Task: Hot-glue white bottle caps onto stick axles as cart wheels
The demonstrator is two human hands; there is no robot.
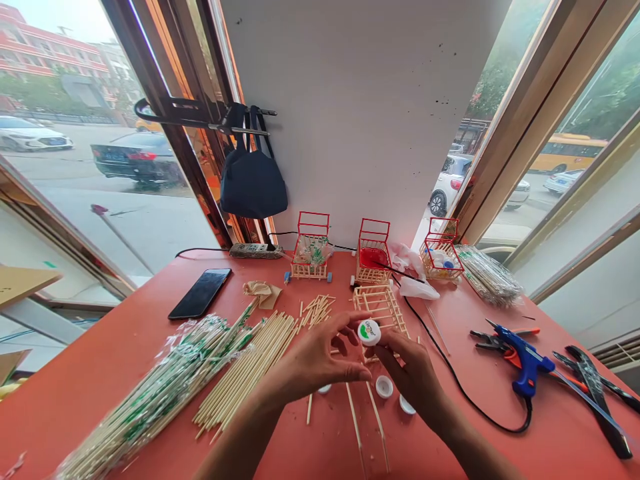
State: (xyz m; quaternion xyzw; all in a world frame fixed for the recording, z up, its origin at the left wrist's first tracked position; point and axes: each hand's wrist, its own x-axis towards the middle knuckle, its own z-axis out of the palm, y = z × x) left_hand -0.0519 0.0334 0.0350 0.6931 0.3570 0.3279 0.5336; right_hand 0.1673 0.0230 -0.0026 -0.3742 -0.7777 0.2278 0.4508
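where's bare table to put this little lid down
Bare table shows between the black cord and the blue glue gun, and left of the phone. Crowded: stick bundles, and loose caps by the left hand and right hand, which pinch the labelled lid.

From my seat, nothing here reads out letter for letter. The one real label sits on top of the white cap [369, 331], which is pinched between the fingertips of the left hand [313, 363] and the right hand [413, 373]. It shows a green patch with a short dark word over it, too small for me to make out. Left of the white cap, the wrappers on the chopstick bundle [165, 383] carry green print that comes through only as blurred specks. Far up and left of the white cap, through the window, the dark car [135, 160] shows a rear plate whose characters I cannot tell.
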